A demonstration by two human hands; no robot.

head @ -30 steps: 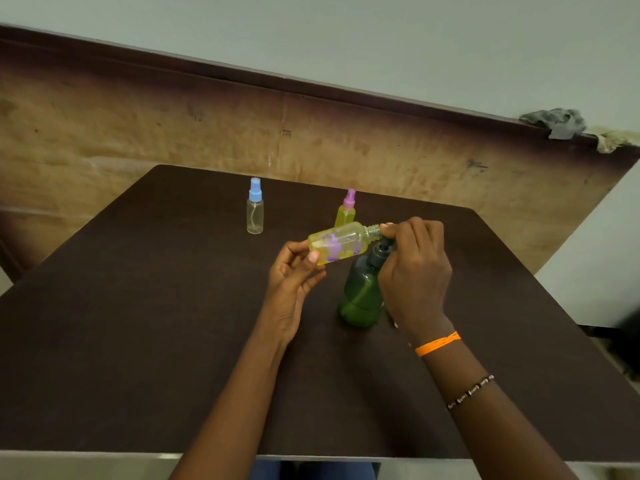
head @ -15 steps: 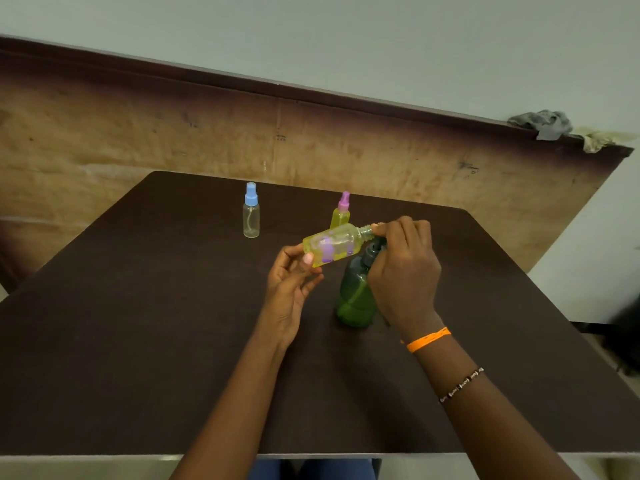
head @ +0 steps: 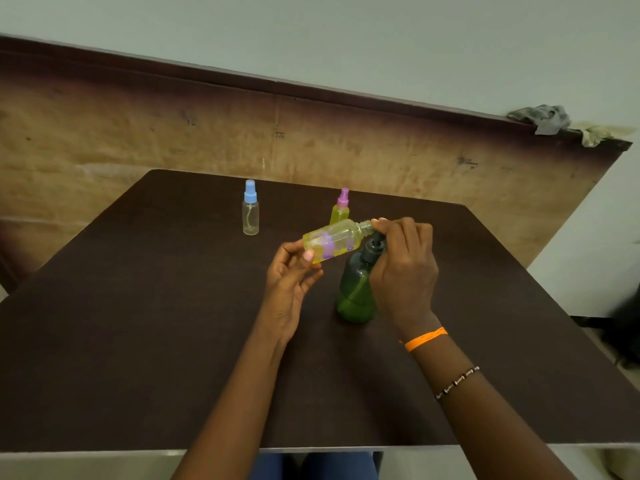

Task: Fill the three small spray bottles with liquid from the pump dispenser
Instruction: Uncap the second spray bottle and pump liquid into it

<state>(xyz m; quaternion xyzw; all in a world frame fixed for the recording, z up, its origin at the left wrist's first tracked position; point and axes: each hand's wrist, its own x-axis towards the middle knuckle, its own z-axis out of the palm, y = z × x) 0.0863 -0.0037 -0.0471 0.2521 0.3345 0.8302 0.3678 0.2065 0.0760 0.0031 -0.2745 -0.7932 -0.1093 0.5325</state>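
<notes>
Dark table [head: 138,341]: a yellow bottle [head: 332,240] is held tilted by the left hand's [head: 291,282] curled fingers; the green dispenser's [head: 356,289] pump is gripped by the right hand [head: 403,268]. Three small bottles are counted, two standing behind

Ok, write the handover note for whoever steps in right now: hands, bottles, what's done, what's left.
Left hand holds the uncapped yellow bottle tilted, its neck at the pump nozzle.
Right hand rests on the pump head of the green dispenser, which stands on the table.
Pink-capped bottle stands behind, capped and yellow with liquid: looks done.
Blue-capped bottle stands far left, capped, looks empty.
Left: finish and cap the held bottle (cap not in view), then fill the blue-capped one.
</notes>
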